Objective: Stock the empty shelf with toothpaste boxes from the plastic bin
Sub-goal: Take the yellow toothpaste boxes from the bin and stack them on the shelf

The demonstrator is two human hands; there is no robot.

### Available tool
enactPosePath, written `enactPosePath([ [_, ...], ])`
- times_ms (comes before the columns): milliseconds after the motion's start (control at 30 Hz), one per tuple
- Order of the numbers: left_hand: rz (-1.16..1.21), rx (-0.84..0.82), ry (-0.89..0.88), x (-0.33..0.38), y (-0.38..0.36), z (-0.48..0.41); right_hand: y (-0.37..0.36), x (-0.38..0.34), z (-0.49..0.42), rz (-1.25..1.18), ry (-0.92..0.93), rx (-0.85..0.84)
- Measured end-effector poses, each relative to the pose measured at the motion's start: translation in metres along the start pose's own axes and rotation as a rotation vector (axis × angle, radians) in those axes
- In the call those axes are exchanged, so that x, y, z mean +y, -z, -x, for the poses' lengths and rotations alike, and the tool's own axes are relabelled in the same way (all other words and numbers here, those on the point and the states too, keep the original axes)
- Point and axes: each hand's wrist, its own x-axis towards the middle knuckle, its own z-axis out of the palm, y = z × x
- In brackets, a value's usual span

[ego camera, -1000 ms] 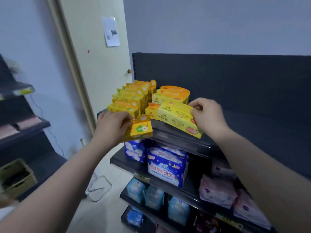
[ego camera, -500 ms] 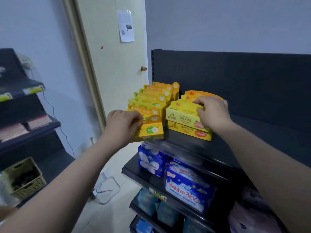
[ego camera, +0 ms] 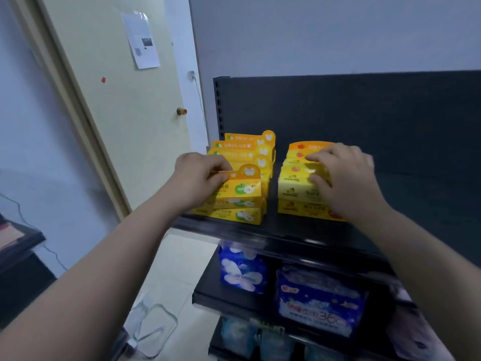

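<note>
The left hand (ego camera: pixel 200 175) holds a yellow cardboard toothpaste box with a green apple print (ego camera: pixel 242 190). Its fingers are curled round the box's left end and the thumb lies on the orange hanging tab at the top. This box sits on top of the front stack of a left-hand row of matching yellow boxes (ego camera: pixel 250 147), which stand one behind another on the black metal top shelf (ego camera: pixel 286 230), near its left edge. Just to the right, apart from that row by a narrow gap, stands a stack of yellow boxes with a red fruit print (ego camera: pixel 294 204). The right hand (ego camera: pixel 346 178) grips the upper box of that stack (ego camera: pixel 296 185), fingers bent over its top and far side, thumb pressed on its near face; motion blur softens the fingertips. The shelf to the right of this stack is bare dark metal, backed by a dark panel. Below, on the next shelf down, lie blue plastic packs with white and pink print (ego camera: pixel 243 272). Behind the left arm is a cream door (ego camera: pixel 117 113) with a brass knob (ego camera: pixel 181 111) and a white paper sheet (ego camera: pixel 140 40) stuck to it.
</note>
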Motion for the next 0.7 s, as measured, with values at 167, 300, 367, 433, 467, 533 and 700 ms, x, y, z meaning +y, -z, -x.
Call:
enactPosePath([
  [167, -0.046, 0.030, -0.102, -0.012, -0.023, -0.011, -0.016, -0.051, 0.007, -0.103, 0.030, 0.043],
  [300, 0.028, 0.280, -0.044, -0.021, -0.028, 0.006, -0.041, -0.076, 0.018, -0.046, -0.037, -0.002],
  [367, 0.129, 0.300, 0.017, -0.031, -0.030, 0.023, -0.048, -0.080, 0.023, -0.039, -0.076, 0.004],
  [433, 0.228, 0.250, 0.086, -0.041, -0.033, 0.038, -0.052, -0.084, 0.025, -0.059, -0.104, -0.008],
  [467, 0.267, 0.216, 0.108, -0.045, -0.036, 0.042, -0.053, -0.086, 0.025, -0.079, -0.117, -0.019],
  [533, 0.307, 0.168, 0.145, -0.046, -0.041, 0.045, -0.054, -0.090, 0.024, -0.111, -0.136, -0.030],
  [700, 0.150, 0.211, 0.099, -0.039, -0.046, 0.038, -0.050, -0.094, 0.018, -0.077, -0.167, 0.000],
])
